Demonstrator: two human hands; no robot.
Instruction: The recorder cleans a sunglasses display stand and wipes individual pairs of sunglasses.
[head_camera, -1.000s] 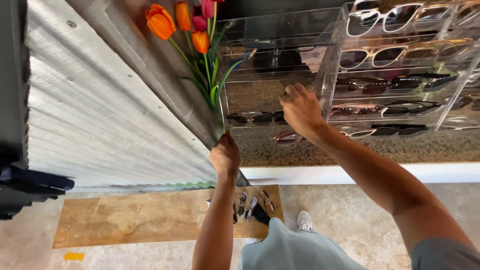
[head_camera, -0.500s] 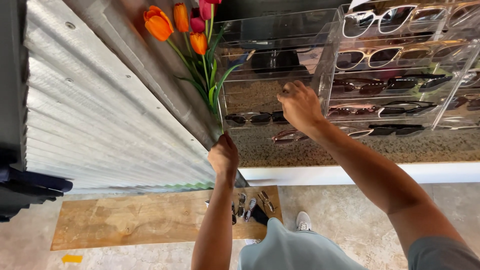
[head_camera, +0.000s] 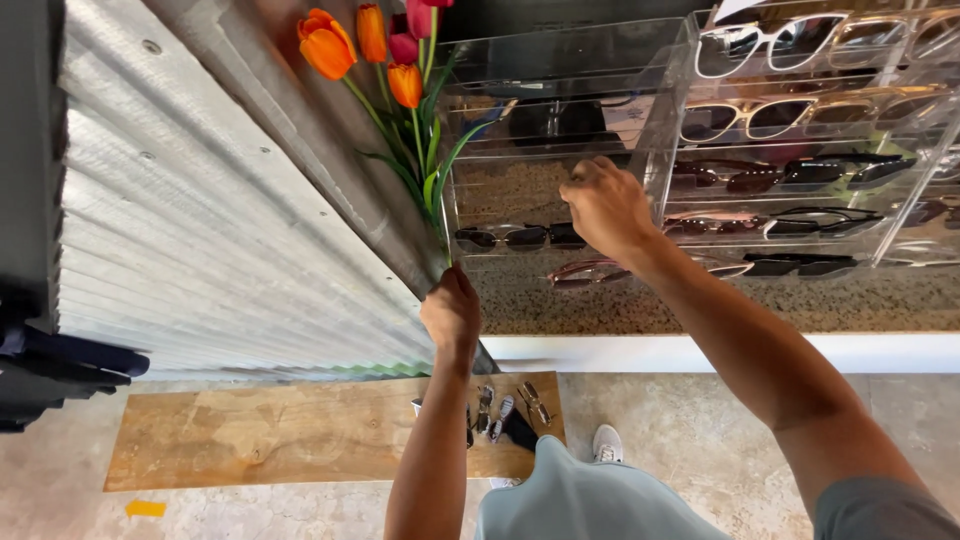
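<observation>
A corrugated metal wall (head_camera: 220, 230) fills the left; far right, clear acrylic shelves (head_camera: 800, 140) of sunglasses stand on a speckled counter (head_camera: 760, 305). Below lies a plywood board (head_camera: 300, 430). The left hand (head_camera: 452, 312) is clamped around the stems of a tulip bunch (head_camera: 385, 60), held upright beside the shelves. The right hand (head_camera: 607, 207), fingers curled, reaches into a shelf; whether it grips anything cannot be told.

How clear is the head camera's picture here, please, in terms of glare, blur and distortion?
Head view: bright, even daylight; glare on the clear acrylic racks washes out some sunglasses; wide-angle bending slants the corrugated metal wall; left hand on the tulips and right hand at the rack are sharp.
</observation>
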